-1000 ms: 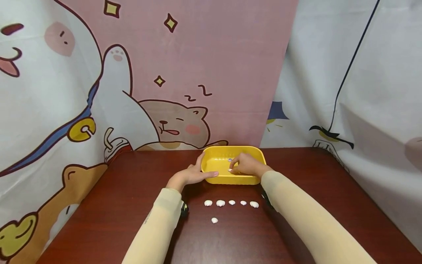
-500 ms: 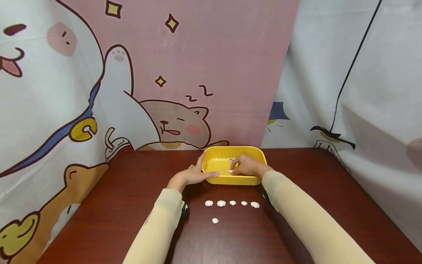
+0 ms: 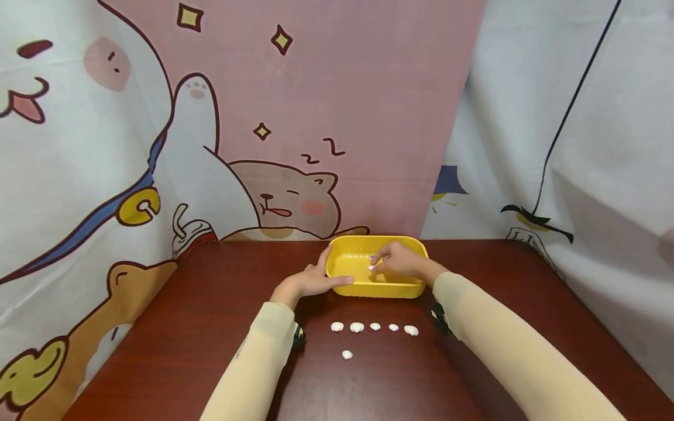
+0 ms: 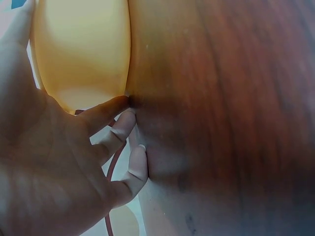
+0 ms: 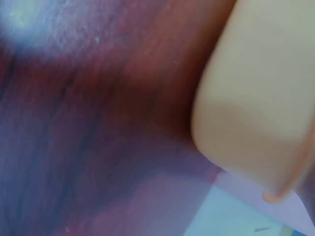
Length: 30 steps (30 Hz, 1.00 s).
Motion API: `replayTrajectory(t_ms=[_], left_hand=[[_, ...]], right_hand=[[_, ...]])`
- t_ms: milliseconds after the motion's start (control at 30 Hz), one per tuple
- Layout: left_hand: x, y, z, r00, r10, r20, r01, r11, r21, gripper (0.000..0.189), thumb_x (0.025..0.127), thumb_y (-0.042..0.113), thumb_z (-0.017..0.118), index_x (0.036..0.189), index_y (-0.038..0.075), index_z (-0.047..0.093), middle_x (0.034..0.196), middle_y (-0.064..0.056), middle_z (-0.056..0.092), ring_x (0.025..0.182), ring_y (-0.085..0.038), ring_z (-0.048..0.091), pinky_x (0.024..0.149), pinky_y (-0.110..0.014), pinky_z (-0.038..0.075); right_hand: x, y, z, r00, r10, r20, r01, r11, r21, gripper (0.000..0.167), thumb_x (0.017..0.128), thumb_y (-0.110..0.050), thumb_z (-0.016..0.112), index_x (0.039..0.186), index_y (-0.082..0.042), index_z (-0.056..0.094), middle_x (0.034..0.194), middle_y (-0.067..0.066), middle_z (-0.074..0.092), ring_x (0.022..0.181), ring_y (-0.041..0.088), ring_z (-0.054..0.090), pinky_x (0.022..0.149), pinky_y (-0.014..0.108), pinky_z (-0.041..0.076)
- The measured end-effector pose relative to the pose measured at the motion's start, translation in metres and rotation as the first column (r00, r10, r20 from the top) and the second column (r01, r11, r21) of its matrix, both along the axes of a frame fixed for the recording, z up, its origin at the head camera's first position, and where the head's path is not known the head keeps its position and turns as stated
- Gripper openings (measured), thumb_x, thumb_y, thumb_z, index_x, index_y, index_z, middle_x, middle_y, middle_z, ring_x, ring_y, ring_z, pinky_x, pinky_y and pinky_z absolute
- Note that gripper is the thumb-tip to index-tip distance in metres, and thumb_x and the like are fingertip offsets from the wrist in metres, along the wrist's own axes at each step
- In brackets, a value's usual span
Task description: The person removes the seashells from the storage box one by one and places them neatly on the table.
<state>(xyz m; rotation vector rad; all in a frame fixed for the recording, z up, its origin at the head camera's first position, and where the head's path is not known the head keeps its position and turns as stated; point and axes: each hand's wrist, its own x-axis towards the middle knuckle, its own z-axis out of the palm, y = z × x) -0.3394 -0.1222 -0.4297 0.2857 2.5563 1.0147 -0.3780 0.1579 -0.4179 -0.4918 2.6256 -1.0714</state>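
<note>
Toward the back of the table stands a yellow plastic basin [image 3: 379,290]. My left hand [image 3: 310,282] holds its left end, thumb along the front rim and the other fingers at the outer left side. In the left wrist view those fingers [image 4: 106,112] are bent against the basin's end and the table. My right hand [image 3: 402,261] reaches over the front rim into the basin and pinches a small white seashell [image 3: 371,267] between thumb and fingertips. Just behind it lies another small shell [image 3: 371,258] inside. The right wrist view shows the basin's outer wall [image 5: 256,98], not my fingers.
In front of the basin several white seashells [image 3: 357,327] lie in a row on the dark red wooden table [image 3: 237,351]. A single shell [image 3: 347,355] sits nearer me, below the row's left part. A cartoon-printed cloth [image 3: 368,117] hangs behind the table.
My right hand has risen slightly from the basin's floor with the seashell between its fingertips. My left hand keeps its place on the basin. The head view has shifted a little.
</note>
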Motion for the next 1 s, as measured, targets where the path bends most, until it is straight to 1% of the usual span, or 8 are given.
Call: replayTrajectory(t_ms=[100,200,400,500,600,700,800,1000], left_hand=[[0.000,0.001,0.000,1.000,0.002,0.003,-0.002,1.000,0.005,0.124,0.080,0.085,0.069,0.170,0.043,-0.005,0.169,-0.030,0.026,0.157,-0.046,0.031,0.123,-0.068,0.031],[0.000,0.002,0.001,1.000,0.004,0.006,-0.004,1.000,0.007,0.124,0.080,0.085,0.069,0.170,0.044,-0.005,0.170,-0.030,0.024,0.158,-0.047,0.029,0.123,-0.069,0.030],[0.000,0.002,-0.003,1.000,-0.015,-0.018,0.015,1.000,-0.009,0.124,0.081,0.086,0.068,0.170,0.041,-0.006,0.169,-0.030,0.028,0.158,-0.046,0.030,0.123,-0.068,0.031],[0.000,0.003,-0.003,1.000,-0.014,-0.022,0.014,1.000,-0.008,0.124,0.081,0.086,0.068,0.171,0.041,-0.005,0.169,-0.030,0.028,0.158,-0.045,0.030,0.123,-0.068,0.031],[0.001,0.003,-0.003,1.000,-0.009,-0.025,0.008,1.000,-0.010,0.123,0.082,0.085,0.068,0.171,0.040,-0.005,0.168,-0.030,0.030,0.157,-0.045,0.030,0.123,-0.068,0.031],[0.002,0.004,-0.002,1.000,-0.010,-0.030,0.009,1.000,-0.010,0.122,0.083,0.083,0.068,0.171,0.038,-0.003,0.167,-0.029,0.032,0.157,-0.045,0.030,0.123,-0.068,0.031],[0.003,0.005,-0.003,0.999,-0.012,-0.037,0.012,1.000,-0.010,0.121,0.084,0.081,0.069,0.172,0.036,-0.002,0.167,-0.029,0.033,0.157,-0.044,0.030,0.123,-0.067,0.031],[0.003,0.004,-0.002,0.999,-0.002,-0.040,0.002,1.000,0.002,0.120,0.084,0.080,0.070,0.171,0.039,-0.003,0.168,-0.028,0.032,0.157,-0.043,0.030,0.123,-0.068,0.031]], right_hand=[[0.003,0.004,0.011,1.000,-0.020,0.011,0.020,1.000,0.000,0.022,0.092,-0.028,0.082,0.108,-0.013,0.082,0.056,-0.008,0.041,0.049,0.009,0.033,0.050,0.025,0.033],[0.010,0.004,0.025,1.000,-0.026,0.010,0.026,1.000,-0.008,0.022,0.093,-0.031,0.082,0.108,-0.016,0.082,0.054,-0.009,0.038,0.046,0.010,0.033,0.049,0.026,0.034],[0.039,-0.006,0.049,1.000,0.005,0.012,-0.004,0.999,-0.051,0.020,0.093,-0.029,0.083,0.107,-0.015,0.080,0.057,-0.007,0.039,0.045,0.011,0.033,0.048,0.025,0.033],[0.055,-0.012,0.055,1.000,0.015,0.016,-0.014,0.997,-0.072,0.019,0.092,-0.026,0.083,0.106,-0.014,0.080,0.056,-0.007,0.039,0.045,0.010,0.033,0.048,0.025,0.032],[0.070,-0.018,0.055,1.000,0.017,0.014,-0.016,0.996,-0.083,0.016,0.090,-0.023,0.084,0.103,-0.013,0.080,0.056,-0.007,0.038,0.044,0.010,0.033,0.047,0.024,0.031],[0.085,-0.022,0.047,1.000,0.008,-0.017,-0.010,0.996,-0.087,0.013,0.089,-0.021,0.085,0.099,-0.014,0.081,0.055,-0.007,0.039,0.047,0.010,0.033,0.049,0.023,0.030],[0.101,-0.027,0.037,0.999,0.001,-0.038,-0.005,0.995,-0.099,0.012,0.088,-0.020,0.086,0.097,-0.014,0.081,0.056,-0.007,0.041,0.050,0.009,0.035,0.051,0.022,0.030],[0.131,-0.032,0.011,1.000,0.004,-0.015,-0.007,0.984,-0.175,0.010,0.088,-0.016,0.086,0.094,-0.010,0.080,0.056,-0.008,0.043,0.052,0.008,0.036,0.051,0.021,0.030]])
